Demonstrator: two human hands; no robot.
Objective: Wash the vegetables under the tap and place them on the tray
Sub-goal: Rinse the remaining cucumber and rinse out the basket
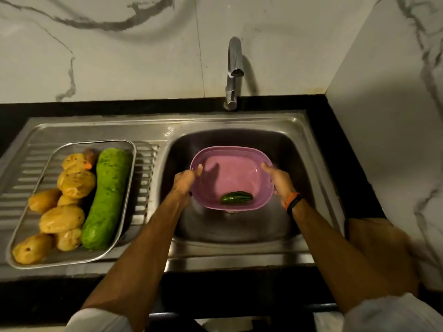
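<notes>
Holding round purple plastic bowl [231, 178] over steel sink [311, 178], left hand [184, 179] and right hand [279, 179] fingers curled on rim. Last small green vegetable [236, 197] inside. Next: rinse under tap [233, 73], move to left metal tray [72, 261].

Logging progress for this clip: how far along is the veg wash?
Looks nearly done: the potatoes and the long green gourd already lie in the steel tray on the drainboard. In hand: left hand and right hand hold the pink tub over the sink. Left: one small green vegetable in the tub. No water visible from the tap.
</notes>
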